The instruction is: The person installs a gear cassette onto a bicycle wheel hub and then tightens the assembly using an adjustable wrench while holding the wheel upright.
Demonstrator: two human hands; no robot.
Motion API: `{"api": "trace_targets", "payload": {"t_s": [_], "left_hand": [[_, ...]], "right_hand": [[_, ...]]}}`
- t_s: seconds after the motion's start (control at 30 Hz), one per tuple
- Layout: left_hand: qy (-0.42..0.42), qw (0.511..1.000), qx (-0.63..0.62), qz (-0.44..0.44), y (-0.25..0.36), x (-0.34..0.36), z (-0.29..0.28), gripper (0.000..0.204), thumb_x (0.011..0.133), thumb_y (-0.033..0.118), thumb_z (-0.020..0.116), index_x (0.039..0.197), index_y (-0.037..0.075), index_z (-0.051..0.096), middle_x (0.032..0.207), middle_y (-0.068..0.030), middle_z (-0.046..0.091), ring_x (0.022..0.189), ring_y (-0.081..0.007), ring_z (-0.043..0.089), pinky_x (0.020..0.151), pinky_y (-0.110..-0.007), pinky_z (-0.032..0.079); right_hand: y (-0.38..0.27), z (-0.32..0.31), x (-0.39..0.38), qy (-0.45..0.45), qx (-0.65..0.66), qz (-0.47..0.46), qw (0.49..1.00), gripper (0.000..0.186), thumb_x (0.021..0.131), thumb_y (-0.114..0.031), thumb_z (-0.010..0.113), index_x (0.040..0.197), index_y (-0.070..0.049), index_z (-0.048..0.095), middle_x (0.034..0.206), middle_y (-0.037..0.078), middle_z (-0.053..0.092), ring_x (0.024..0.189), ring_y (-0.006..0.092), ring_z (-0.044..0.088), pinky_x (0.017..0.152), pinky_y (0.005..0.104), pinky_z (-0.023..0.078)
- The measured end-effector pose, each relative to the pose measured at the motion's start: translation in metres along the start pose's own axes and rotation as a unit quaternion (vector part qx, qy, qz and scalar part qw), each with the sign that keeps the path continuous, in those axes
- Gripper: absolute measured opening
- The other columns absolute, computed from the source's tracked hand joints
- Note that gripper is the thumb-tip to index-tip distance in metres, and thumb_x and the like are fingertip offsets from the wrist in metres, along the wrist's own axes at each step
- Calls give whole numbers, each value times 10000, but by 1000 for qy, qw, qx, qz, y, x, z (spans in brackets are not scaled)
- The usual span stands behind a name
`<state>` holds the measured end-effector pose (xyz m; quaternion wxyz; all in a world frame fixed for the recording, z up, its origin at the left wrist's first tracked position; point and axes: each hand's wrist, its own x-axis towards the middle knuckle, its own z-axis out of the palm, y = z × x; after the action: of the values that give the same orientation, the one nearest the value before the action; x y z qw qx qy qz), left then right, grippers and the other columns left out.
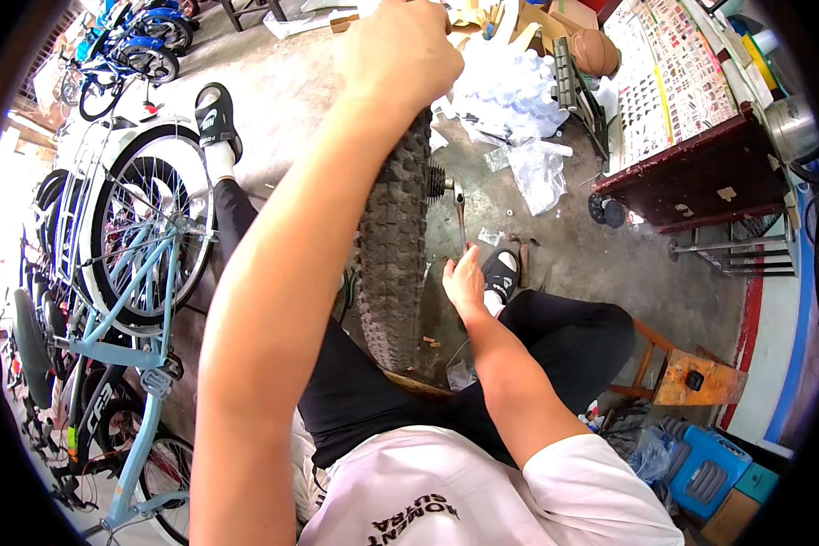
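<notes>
Seat: the person sat low with legs in black trousers spread, a knobby bicycle tyre standing upright between the knees.
Right hand: the right hand was closed around the lower end of a wrench, just right of the tyre and near a sandalled foot.
Wrench: its head sat at the wheel's hub, where a dark sprocket cluster showed beside the tread.
Left hand: the left hand was clamped over the top of the tyre at the far end, the arm stretched out from the near left.
Step in hand: by the look of it, an axle nut was being turned while the wheel was steadied.
Next move: it would likely call for firm pressure on the wrench handle with the tyre held from rolling, and care that the wrench head kept its seat.
Left side: pale blue and white bicycles stood parked.
Far floor: clear plastic bags and cardboard lay on the concrete.
Right: a dark red counter and a small wooden stool.
</notes>
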<state>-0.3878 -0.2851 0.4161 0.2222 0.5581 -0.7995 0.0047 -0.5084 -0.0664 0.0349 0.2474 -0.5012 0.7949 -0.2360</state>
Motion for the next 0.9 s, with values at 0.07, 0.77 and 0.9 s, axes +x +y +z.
{"api": "trace_targets", "payload": {"t_s": [0.07, 0.77, 0.9], "left_hand": [[-2, 1000, -8, -6, 9, -4, -1, 336, 855, 253, 591, 1134, 232, 779, 1233, -103, 691, 1121, -333, 676, 947, -468, 546], [33, 998, -54, -29, 0, -9, -6, 260, 870, 177, 591, 989, 32, 770, 1101, -263, 706, 986, -443, 698, 879, -522, 559], [18, 999, -27, -30, 3, -8, -13, 265, 866, 176, 588, 994, 35, 772, 1100, -262, 707, 990, -440, 699, 879, -518, 561]], "right_hand": [[3, 6, -1, 46, -1, -3, 999, 457, 980, -173, 558, 1352, 3, 359, 1123, 377, 635, 990, 529, 649, 847, 600, 515], [-21, -13, 1, -20, -16, 61, 998, 313, 1029, -144, 479, 1278, 22, 389, 1211, 348, 605, 1096, 510, 620, 916, 570, 502], [-18, -10, -3, -32, -24, 60, 997, 344, 1001, -125, 501, 1279, 41, 384, 1181, 355, 613, 1070, 514, 630, 904, 568, 510]]}}
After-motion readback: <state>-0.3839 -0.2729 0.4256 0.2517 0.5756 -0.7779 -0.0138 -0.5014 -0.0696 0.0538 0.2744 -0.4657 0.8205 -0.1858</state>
